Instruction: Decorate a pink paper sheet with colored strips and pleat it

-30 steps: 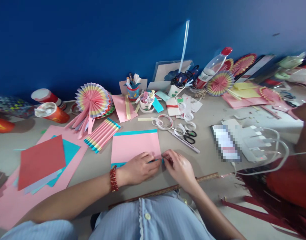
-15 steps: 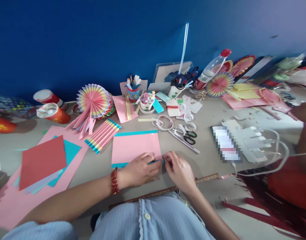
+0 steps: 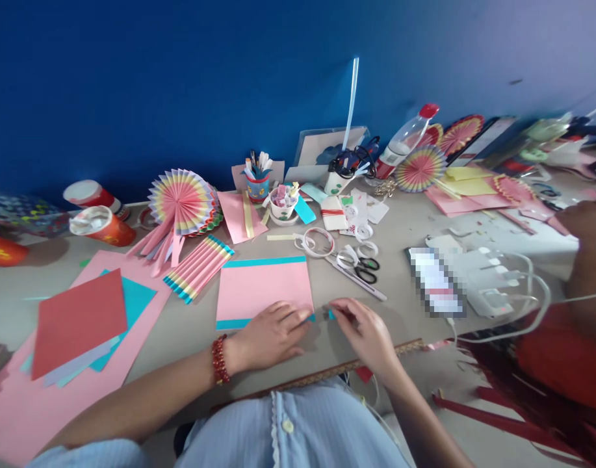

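In front of me a pink sheet of paper (image 3: 266, 289) lies flat, with a blue strip (image 3: 263, 261) along its far edge and another along its near edge. My left hand (image 3: 271, 335), wearing a red bead bracelet (image 3: 220, 359), rests flat over the sheet's near right corner, fingers stretched out. Just right of the sheet, the thumb and fingers of my right hand (image 3: 363, 328) pinch a small blue scrap of paper (image 3: 331, 314). Beyond the sheet lie rolls of tape (image 3: 318, 242) and black-handled scissors (image 3: 366, 270).
Pleated pink paper (image 3: 199, 268) and paper fans (image 3: 181, 203) lie at left, near stacked coloured sheets (image 3: 80, 322). Cups, a pen holder (image 3: 257, 187) and a bottle (image 3: 402, 143) line the wall. A phone (image 3: 435, 281) and cables lie right, beside another person's arm (image 3: 590, 260).
My right hand has moved right, away from the sheet's corner, with the small blue scrap in its fingers. My left hand stays on the sheet. The camera view has shifted slightly.
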Action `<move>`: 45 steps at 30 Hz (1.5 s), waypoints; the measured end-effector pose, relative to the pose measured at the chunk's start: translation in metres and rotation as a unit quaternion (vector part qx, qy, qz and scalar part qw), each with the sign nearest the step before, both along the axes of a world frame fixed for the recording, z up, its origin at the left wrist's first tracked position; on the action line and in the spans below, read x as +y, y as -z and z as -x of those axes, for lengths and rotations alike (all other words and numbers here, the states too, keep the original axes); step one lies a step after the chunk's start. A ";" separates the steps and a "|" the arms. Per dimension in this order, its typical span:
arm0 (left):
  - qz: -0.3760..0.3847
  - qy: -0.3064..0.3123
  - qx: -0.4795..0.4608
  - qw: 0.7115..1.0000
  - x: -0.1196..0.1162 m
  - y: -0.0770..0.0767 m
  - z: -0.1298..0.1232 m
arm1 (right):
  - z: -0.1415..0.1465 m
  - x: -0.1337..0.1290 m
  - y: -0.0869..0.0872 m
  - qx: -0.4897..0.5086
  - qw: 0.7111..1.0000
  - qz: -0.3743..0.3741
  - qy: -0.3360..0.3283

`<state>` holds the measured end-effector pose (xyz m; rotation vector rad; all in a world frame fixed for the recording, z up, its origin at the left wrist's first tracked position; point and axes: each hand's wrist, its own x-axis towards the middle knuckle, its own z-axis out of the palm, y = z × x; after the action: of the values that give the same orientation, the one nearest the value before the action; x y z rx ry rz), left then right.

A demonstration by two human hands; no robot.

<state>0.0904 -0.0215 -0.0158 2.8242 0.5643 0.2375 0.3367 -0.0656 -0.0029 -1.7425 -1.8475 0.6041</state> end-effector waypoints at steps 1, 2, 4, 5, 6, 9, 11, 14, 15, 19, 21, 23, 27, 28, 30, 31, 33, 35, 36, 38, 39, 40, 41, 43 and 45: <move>0.001 -0.005 -0.001 1.000 -0.002 -0.001 -0.001 | -0.002 0.005 -0.001 -0.002 1.000 -0.008 0.004; 0.003 -0.007 -0.003 1.000 -0.004 -0.003 -0.001 | -0.005 0.011 -0.002 -0.006 1.000 -0.015 0.005; 0.009 -0.009 -0.012 1.000 -0.009 -0.006 -0.001 | -0.008 0.023 -0.003 -0.018 0.999 -0.032 0.003; 0.016 -0.012 -0.014 1.000 -0.011 -0.007 -0.001 | -0.009 0.029 -0.003 -0.023 0.999 -0.039 0.000; 0.026 -0.017 -0.015 0.999 -0.014 -0.009 0.000 | -0.010 0.035 -0.003 -0.027 0.999 -0.045 -0.007; 0.066 -0.043 -0.021 0.997 -0.019 -0.015 0.006 | -0.006 0.050 0.000 -0.023 0.998 -0.048 -0.034; 0.101 -0.061 -0.043 0.992 -0.021 -0.018 0.012 | -0.002 0.059 0.002 -0.010 0.997 -0.045 -0.061; 0.166 -0.090 -0.095 0.977 -0.020 -0.020 0.019 | 0.005 0.067 0.003 -0.007 0.994 -0.068 -0.088; 0.189 -0.099 -0.112 0.971 -0.019 -0.020 0.021 | 0.008 0.068 0.002 -0.021 0.992 -0.084 -0.093; 0.259 -0.132 -0.174 0.941 -0.015 -0.021 0.026 | 0.018 0.065 -0.006 -0.093 0.969 -0.114 -0.198; 0.280 -0.142 -0.202 0.928 -0.013 -0.023 0.026 | 0.025 0.061 -0.008 -0.101 0.947 -0.102 -0.289; 0.308 -0.150 -0.228 0.912 -0.013 -0.024 0.025 | 0.031 0.058 -0.008 -0.095 0.931 -0.100 -0.338; 0.356 -0.187 -0.267 0.876 -0.014 -0.027 0.026 | 0.037 0.059 -0.005 -0.069 0.920 -0.150 -0.355; 0.338 -0.191 -0.276 0.879 -0.014 -0.028 0.028 | 0.037 0.061 -0.007 -0.062 0.920 -0.162 -0.352; 0.267 -0.195 -0.294 0.897 -0.012 -0.035 0.035 | 0.038 0.064 -0.014 -0.052 0.924 -0.171 -0.337; 0.223 -0.199 -0.308 0.903 -0.010 -0.041 0.041 | 0.038 0.066 -0.019 -0.045 0.928 -0.170 -0.327; 0.146 -0.225 -0.351 0.897 -0.004 -0.058 0.055 | 0.038 0.070 -0.032 -0.008 0.940 -0.165 -0.300; 0.101 -0.253 -0.396 0.877 0.003 -0.078 0.073 | 0.038 0.075 -0.045 0.057 0.953 -0.152 -0.256; 0.077 -0.275 -0.417 0.863 0.006 -0.088 0.082 | 0.038 0.078 -0.050 0.096 0.959 -0.142 -0.226; 0.017 -0.327 -0.494 0.806 0.011 -0.100 0.097 | 0.040 0.083 -0.059 0.185 0.962 -0.115 -0.163; 0.004 -0.362 -0.528 0.768 0.012 -0.102 0.103 | 0.042 0.085 -0.062 0.233 0.958 -0.098 -0.137; -0.003 -0.387 -0.564 0.730 0.014 -0.102 0.107 | 0.043 0.087 -0.064 0.284 0.948 -0.081 -0.117; 0.009 -0.401 -0.590 0.701 0.014 -0.098 0.110 | 0.046 0.088 -0.066 0.332 0.935 -0.062 -0.104; 0.089 -0.414 -0.614 0.666 0.013 -0.085 0.109 | 0.051 0.089 -0.071 0.403 0.910 -0.029 -0.097; 0.193 -0.407 -0.585 0.675 0.007 -0.068 0.102 | 0.057 0.088 -0.075 0.436 0.894 -0.012 -0.099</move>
<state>-0.0118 -0.0147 0.0527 1.3034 1.2095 1.6458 0.2796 0.0219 0.0717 -0.9771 -1.3504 1.1959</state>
